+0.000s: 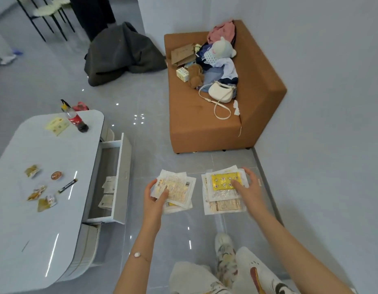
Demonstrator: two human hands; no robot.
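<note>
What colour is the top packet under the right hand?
The packet is yellow with stars; head view.

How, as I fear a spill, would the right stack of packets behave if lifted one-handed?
Likely slippery: the right stack looks glossy and lies fanned, so packets may slide apart. Probably light and floppy, being thin flat sachets. The right hand grips it thumb on top.
</note>
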